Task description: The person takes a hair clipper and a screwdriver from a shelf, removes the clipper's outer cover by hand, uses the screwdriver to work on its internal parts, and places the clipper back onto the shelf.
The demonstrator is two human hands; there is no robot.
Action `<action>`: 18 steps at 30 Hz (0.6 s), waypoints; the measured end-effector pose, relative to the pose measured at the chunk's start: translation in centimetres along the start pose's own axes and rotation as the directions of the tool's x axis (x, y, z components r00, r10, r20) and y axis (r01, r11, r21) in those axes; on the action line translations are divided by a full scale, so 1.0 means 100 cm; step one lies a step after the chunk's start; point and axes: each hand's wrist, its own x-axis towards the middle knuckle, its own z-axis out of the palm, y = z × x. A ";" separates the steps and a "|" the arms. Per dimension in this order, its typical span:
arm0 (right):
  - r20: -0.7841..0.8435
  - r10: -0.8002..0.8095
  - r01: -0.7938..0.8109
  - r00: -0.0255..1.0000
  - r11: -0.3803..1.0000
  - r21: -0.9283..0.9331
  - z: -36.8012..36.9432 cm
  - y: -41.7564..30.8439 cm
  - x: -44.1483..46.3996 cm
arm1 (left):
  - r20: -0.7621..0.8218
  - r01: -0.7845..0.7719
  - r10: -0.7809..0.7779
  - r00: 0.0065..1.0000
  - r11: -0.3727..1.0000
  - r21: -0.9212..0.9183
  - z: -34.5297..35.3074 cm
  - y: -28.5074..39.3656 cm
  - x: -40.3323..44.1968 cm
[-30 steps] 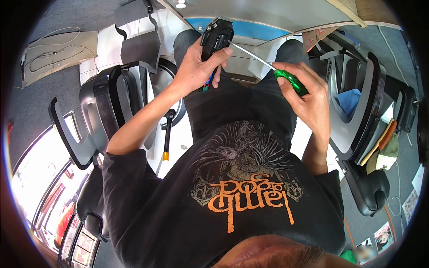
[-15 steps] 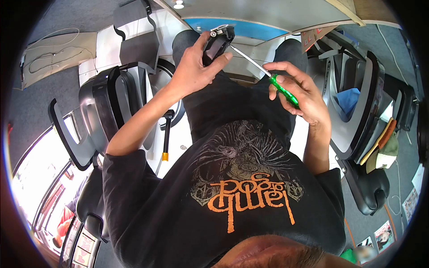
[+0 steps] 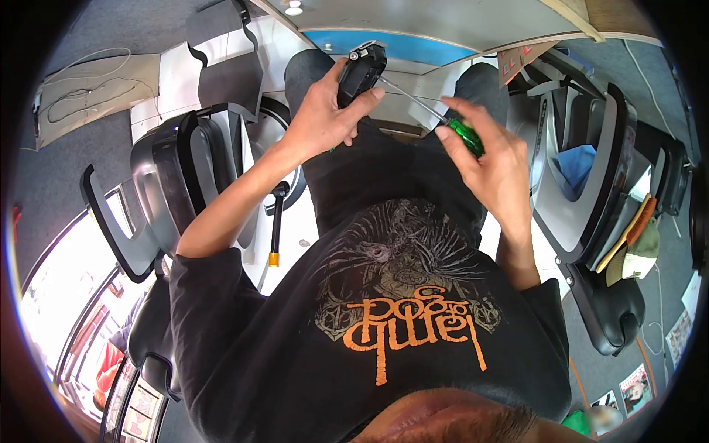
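My left hand (image 3: 330, 111) is closed around a black hair clipper (image 3: 361, 75), holding it above my lap with its metal blade end pointing up and away. In my right hand (image 3: 493, 151) is a screwdriver (image 3: 464, 136) with a green see-through handle, gripped between thumb and fingers. Its thin metal shaft reaches left to the side of the clipper, near my left thumb. Whether the tip sits in a screw I cannot make out.
Black and grey barber chairs stand on the left (image 3: 168, 166) and right (image 3: 576, 184). A blue cloth (image 3: 575, 167) and an orange-backed brush (image 3: 639, 221) lie at the right chair. Ahead is a cabinet (image 3: 413, 18) with a blue strip. Cables lie over a board (image 3: 96, 96).
My right hand has rolled over the green handle, so its back now faces up and the fingers have shifted. The clipper has barely moved in my left hand.
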 end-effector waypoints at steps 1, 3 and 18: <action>-0.019 0.059 -0.059 0.998 0.998 0.038 -0.001 -0.003 0.001 | 0.011 0.000 0.000 1.000 0.999 -0.033 -0.001 0.002 0.001; -0.065 0.124 -0.113 0.990 0.981 0.158 -0.006 -0.002 0.002 | 0.021 0.016 -0.014 1.000 0.994 -0.108 -0.001 0.005 0.001; -0.356 -0.187 0.278 0.916 0.934 0.226 -0.022 -0.025 0.007 | 0.088 0.033 0.002 0.996 0.915 -0.403 -0.004 0.009 -0.003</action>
